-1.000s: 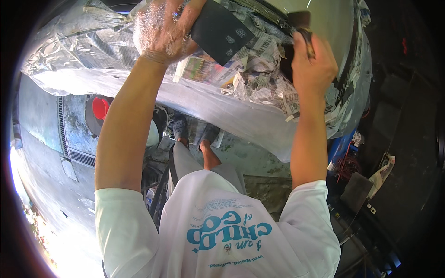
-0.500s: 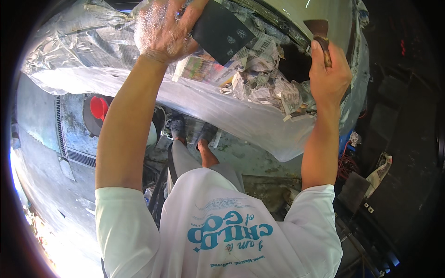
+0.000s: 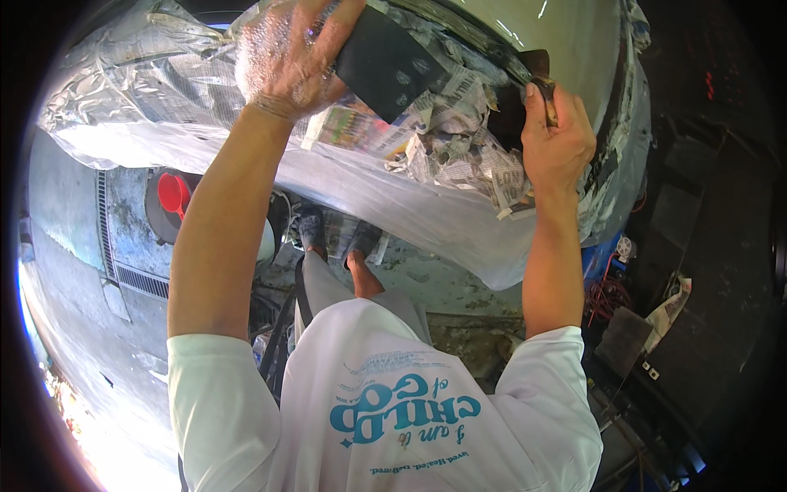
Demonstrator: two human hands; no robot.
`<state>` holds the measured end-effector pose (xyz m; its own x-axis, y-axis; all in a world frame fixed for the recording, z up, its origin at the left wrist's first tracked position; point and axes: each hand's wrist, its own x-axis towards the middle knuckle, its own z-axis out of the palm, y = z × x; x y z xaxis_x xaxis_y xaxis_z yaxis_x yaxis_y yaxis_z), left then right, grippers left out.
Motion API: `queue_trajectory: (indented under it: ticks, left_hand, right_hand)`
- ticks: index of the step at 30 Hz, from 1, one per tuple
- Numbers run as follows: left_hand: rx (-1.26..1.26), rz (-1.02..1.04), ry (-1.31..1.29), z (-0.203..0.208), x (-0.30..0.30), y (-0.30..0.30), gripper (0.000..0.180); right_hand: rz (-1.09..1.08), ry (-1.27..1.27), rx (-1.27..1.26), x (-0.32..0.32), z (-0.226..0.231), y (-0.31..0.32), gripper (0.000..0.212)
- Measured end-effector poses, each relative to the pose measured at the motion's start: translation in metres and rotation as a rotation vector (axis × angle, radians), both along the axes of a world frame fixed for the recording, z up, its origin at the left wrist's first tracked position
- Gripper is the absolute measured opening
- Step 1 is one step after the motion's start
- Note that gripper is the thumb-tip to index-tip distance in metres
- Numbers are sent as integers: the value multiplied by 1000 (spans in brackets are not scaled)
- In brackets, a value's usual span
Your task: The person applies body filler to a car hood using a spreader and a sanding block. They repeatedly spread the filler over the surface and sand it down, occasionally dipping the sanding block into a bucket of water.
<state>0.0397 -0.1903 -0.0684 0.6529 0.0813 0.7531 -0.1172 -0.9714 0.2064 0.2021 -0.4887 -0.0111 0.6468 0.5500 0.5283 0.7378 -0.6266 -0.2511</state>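
Observation:
My left hand (image 3: 297, 61), covered in white soap suds, is closed on a sheet of dark sandpaper (image 3: 392, 67) with a few wet foam spots on it. The sheet lies over newspaper (image 3: 463, 139) taped along a vehicle's body. My right hand (image 3: 561, 135) grips a putty knife (image 3: 536, 62) by its brown handle, thumb pointing up it. The dark, flared blade points away from me, at the border of the cream-coloured painted panel (image 3: 566, 25), beside a dark opening in the masking.
Plastic sheeting (image 3: 393, 197) drapes along the near side of the vehicle. A red dipper (image 3: 173, 194) is at the left, near a floor grate (image 3: 139, 279). Red cables (image 3: 607, 297) and a torn paper strip (image 3: 668, 312) lie at the lower right.
My right hand has moved left with the putty knife, bringing the blade to the panel's border. My left hand and the sandpaper have shifted only slightly.

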Motion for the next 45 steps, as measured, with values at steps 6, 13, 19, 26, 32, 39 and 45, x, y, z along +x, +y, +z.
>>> queue_trajectory:
  ticks: [6,13,19,26,32,39,45]
  left_hand:
    - [-31,-13,29,-8,-3,8,70]
    - [52,241,176,-2,-6,-3,65]
    - [117,205,117,7,-6,-2,69]
    - [72,167,154,-1,-1,4,68]
    - [15,136,80,-18,-2,6,68]
    - [-36,49,38,-30,0,6,67]
    - [49,134,52,-2,-4,-2,63]
  right_hand:
    - [40,74,44,4,-1,-2,26]
    - [76,-3,-31,4,9,29,23]
    - [23,30,45,1,-2,5,25]
    - [30,-8,71,3,-8,7,28]
    - [42,82,58,3,1,7,25]
    - [83,77,98,1,4,29,24]
    - [19,135,131,3,6,2,26]
